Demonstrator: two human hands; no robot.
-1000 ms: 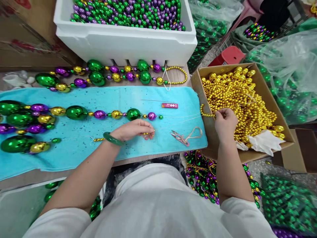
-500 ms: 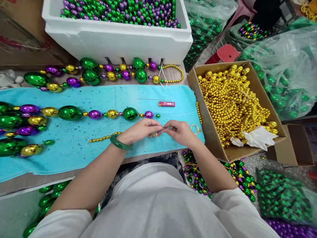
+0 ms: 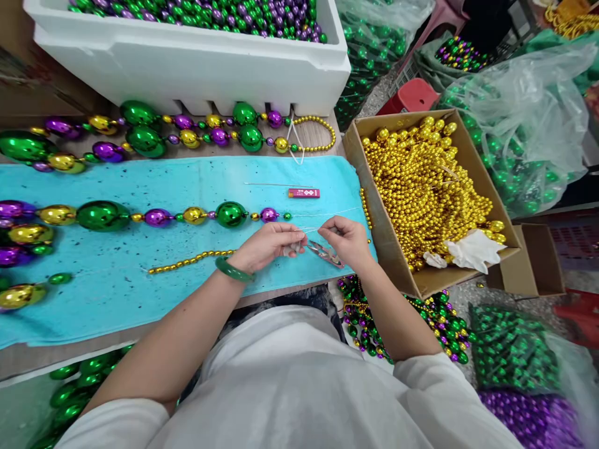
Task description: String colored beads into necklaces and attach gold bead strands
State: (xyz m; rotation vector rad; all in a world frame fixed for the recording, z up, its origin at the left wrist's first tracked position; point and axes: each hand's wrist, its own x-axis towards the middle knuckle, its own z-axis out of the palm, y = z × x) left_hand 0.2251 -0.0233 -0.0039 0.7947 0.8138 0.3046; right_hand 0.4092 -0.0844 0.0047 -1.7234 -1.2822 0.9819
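Above a blue towel (image 3: pixel 140 187), my left hand (image 3: pixel 271 242) is closed in a pinch on a thin white string (image 3: pixel 309 229). My right hand (image 3: pixel 345 242) pinches the same string a short way to the right, and the string spans the gap between them. Under my right hand lie small metal snips (image 3: pixel 324 252), partly covered. A short row of gold beads (image 3: pixel 189 260) stretches left from beneath my left wrist. Beyond my hands lies a strand of large green, purple and gold beads (image 3: pixel 194 216), its cord running rightward.
A red lighter (image 3: pixel 304 193) and a thin needle-like rod (image 3: pixel 271 184) lie on the towel. A finished-looking bead necklace (image 3: pixel 219 137) rests along a white foam box (image 3: pixel 196 75) of beads. To the right stands a cardboard box (image 3: pixel 428 284) of gold bead strings.
My hands have drawn apart, showing the string between them. The snips have come into sight below. The whole view has shifted, so the table things appear further left.
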